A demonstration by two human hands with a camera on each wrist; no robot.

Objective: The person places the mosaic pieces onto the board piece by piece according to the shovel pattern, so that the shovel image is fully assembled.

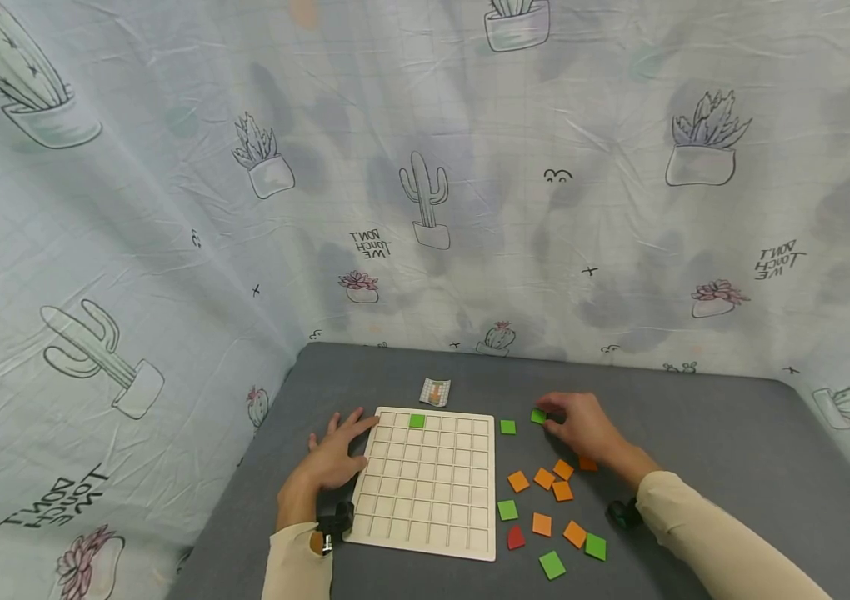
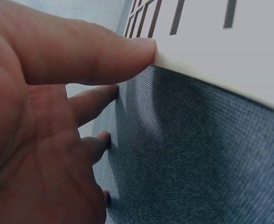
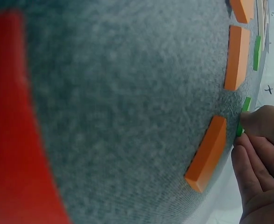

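A pale wooden grid board lies on the dark table, with one green square tile in its top row. Spread at the board's left edge is my left hand; in the left wrist view its thumb touches the board's rim and the other fingers rest on the table. My right hand, beyond the board's upper right corner, pinches a green tile between thumb and fingers. Another green tile lies between that hand and the board.
Several orange tiles lie scattered right of the board, with more green tiles and a red tile nearer me. A small printed card sits behind the board. Patterned cloth hangs around the table.
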